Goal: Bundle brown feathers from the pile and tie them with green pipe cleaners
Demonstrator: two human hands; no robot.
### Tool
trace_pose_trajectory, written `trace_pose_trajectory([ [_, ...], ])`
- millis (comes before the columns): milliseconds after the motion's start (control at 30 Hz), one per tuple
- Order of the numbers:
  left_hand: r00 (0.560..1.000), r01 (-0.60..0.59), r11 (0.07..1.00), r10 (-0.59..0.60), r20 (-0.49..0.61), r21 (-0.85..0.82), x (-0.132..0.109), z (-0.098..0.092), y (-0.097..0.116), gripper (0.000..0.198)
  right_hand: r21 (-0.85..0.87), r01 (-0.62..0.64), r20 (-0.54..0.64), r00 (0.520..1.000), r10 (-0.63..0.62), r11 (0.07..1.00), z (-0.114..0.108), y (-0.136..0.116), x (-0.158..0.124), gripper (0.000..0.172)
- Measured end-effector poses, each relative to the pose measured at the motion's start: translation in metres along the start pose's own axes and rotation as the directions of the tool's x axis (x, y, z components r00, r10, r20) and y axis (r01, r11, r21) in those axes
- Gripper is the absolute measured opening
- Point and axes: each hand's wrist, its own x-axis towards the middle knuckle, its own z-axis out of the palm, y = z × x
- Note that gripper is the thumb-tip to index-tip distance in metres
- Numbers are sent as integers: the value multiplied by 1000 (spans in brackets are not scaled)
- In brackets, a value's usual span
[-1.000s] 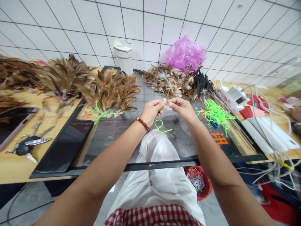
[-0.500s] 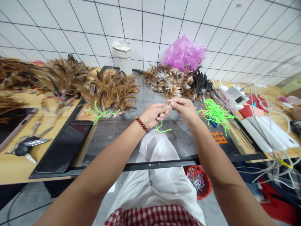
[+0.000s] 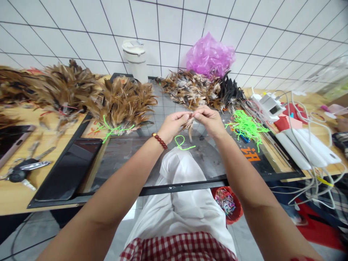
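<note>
My left hand (image 3: 174,126), with a brown bead bracelet (image 3: 160,141) at the wrist, pinches a small feather (image 3: 189,129). Fingertip to fingertip with it, my right hand (image 3: 208,120) is closed on the same feather, whose brown and pale vanes hang below the fingers. Just under the hands a bright green string (image 3: 185,146) lies in a loose curl. Beyond them is a heap of mottled feathers (image 3: 190,88), with black feathers (image 3: 230,92) at its right. To the left lies a bunch of brown feathers (image 3: 122,99) with green strings (image 3: 115,129) at its base.
A pile of green strings (image 3: 248,125) lies right, near white chargers and cables (image 3: 272,105). A black phone (image 3: 70,168) and keys (image 3: 23,168) lie left. A white cup (image 3: 135,59) and pink plastic bag (image 3: 210,54) stand behind. Below the edge is a red basket (image 3: 239,214).
The feather now shows hanging below my fingertips. The green string, earlier close under my left hand, now lies apart from it in a curl. The whole view has shifted slightly.
</note>
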Motion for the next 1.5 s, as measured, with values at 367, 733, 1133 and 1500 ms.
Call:
trace_pose_trajectory([
  [367, 975, 215, 976, -212, 71, -43, -1, -6, -3, 23, 27, 11, 7, 1000, -12, 1000, 14, 3, -2, 29],
  [733, 978, 176, 976, -189, -92, -127, -1, 1, 2, 19, -443, 249, 129, 968, -214, 861, 9, -7, -7, 40],
  [1133, 976, -34, 993, 9, -216, -112, 6, -8, -8, 20, -622, 104, -36, 986, -161, 776, -11, 9, -2, 32],
  [1500, 943, -102, 977, 35, -332, -187, 10, -12, -3, 23, -899, -162, -147, 987, 70, 408, -14, 27, -7, 15],
])
